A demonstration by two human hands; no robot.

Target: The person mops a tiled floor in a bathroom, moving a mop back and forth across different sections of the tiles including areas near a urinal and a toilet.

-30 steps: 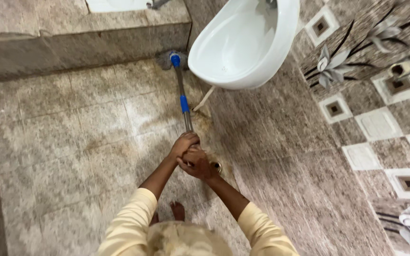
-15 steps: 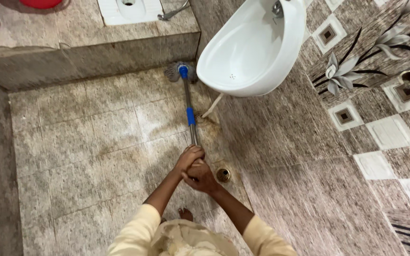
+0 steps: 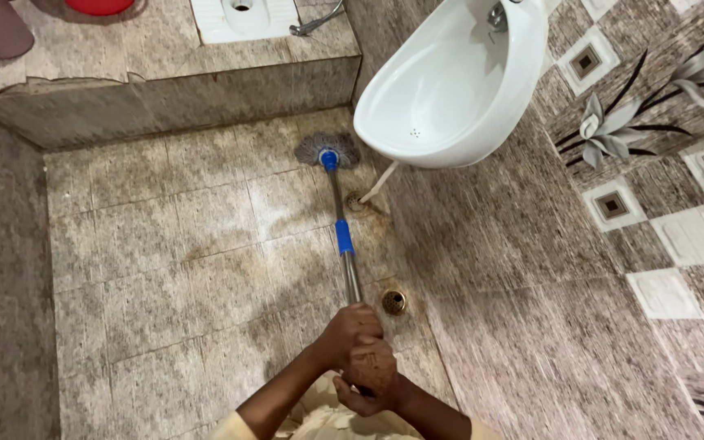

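Left hand (image 3: 354, 327): clenched on the mop handle (image 3: 350, 273), above the right hand (image 3: 375, 373), which grasps the same shaft lower down. Mop head (image 3: 327, 150): flat on the floor (image 3: 165, 261), near the step's foot (image 3: 165, 102), just beside the white urinal (image 3: 442, 90). Floor drain (image 3: 393, 301): beside the shaft. I judge scrubbing in hand; my next stroke calls for firm downward pressure, steering clear of the urinal's pipe (image 3: 379, 183).
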